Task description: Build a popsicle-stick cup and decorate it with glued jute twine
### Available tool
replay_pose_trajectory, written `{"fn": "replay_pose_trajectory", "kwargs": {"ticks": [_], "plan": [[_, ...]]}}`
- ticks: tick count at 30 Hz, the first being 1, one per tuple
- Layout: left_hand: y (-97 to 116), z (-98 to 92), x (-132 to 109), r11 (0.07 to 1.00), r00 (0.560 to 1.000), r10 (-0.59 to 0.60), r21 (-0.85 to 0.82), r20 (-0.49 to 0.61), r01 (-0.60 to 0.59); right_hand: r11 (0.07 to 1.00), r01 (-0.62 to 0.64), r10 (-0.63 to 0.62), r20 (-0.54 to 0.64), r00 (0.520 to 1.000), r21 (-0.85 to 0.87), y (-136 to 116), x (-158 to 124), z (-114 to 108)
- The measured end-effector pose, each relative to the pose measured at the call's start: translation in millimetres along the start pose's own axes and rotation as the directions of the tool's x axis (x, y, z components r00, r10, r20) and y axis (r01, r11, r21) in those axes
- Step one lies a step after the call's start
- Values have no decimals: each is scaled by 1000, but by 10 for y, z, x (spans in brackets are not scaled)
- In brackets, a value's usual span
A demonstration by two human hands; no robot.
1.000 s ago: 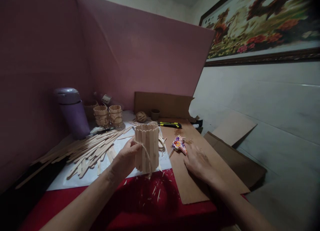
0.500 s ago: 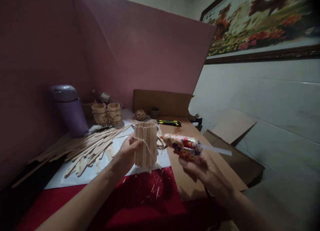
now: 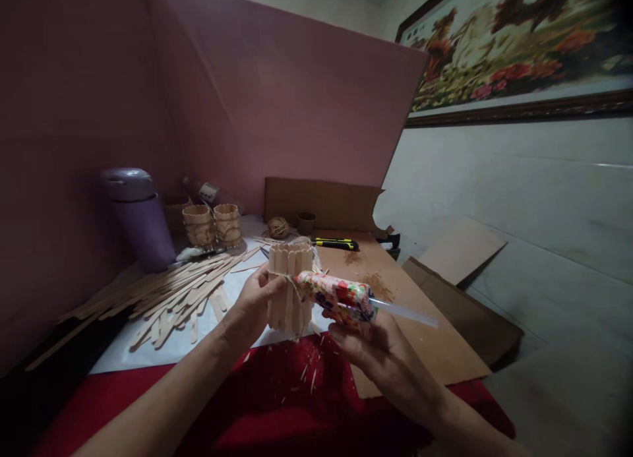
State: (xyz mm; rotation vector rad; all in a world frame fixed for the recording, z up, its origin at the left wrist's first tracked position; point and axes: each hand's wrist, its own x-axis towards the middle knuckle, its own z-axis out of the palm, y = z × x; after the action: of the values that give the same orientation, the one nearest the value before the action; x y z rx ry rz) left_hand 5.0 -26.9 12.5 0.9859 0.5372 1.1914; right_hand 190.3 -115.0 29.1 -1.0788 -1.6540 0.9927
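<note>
My left hand [image 3: 254,302] is wrapped round a small cup made of upright wooden craft sticks [image 3: 288,287], with a strand of twine tied about its middle. My right hand [image 3: 378,348] grips a glue gun with a bright flowered casing [image 3: 336,297]. A clear glue stick juts out of the gun's back end to the right. The gun's nozzle points left and sits against the cup's side, where the twine crosses it. Both hands hover above the red cloth [image 3: 277,404] at the table's front.
A heap of loose craft sticks [image 3: 168,299] lies on white paper at the left. Behind it stand a purple flask [image 3: 138,216] and two finished stick cups [image 3: 213,225]. A twine ball [image 3: 277,227], a yellow cutter [image 3: 337,244] and a brown cardboard sheet [image 3: 415,325] lie further back and right.
My right hand picked the glue gun up off the cardboard, then carried it left until its nozzle met the stick cup. My left hand kept hold of the cup.
</note>
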Motion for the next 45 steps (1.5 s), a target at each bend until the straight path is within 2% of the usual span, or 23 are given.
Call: {"fn": "replay_pose_trajectory", "kwargs": {"ticks": [9,18,28,35,45], "plan": [[-9,0,12,1000,1000,4,-12,-17,-4,997,53,-57,-82,995,-48,34,3,15],[-17,-3,17,1000,1000,14,12,-8,-14,993,-114,112,-59,992,-31,-9,0,26],[-32,-17,31,1000,1000,20,12,-12,-20,993,-119,119,-5,993,21,-13,-2,37],[-5,2,11,999,1000,-2,33,-4,3,987,-154,149,-90,985,-52,-56,-8,26],[1,-7,4,1000,1000,-9,22,1,9,986,-169,167,-135,977,-4,-92,-14,27]]}}
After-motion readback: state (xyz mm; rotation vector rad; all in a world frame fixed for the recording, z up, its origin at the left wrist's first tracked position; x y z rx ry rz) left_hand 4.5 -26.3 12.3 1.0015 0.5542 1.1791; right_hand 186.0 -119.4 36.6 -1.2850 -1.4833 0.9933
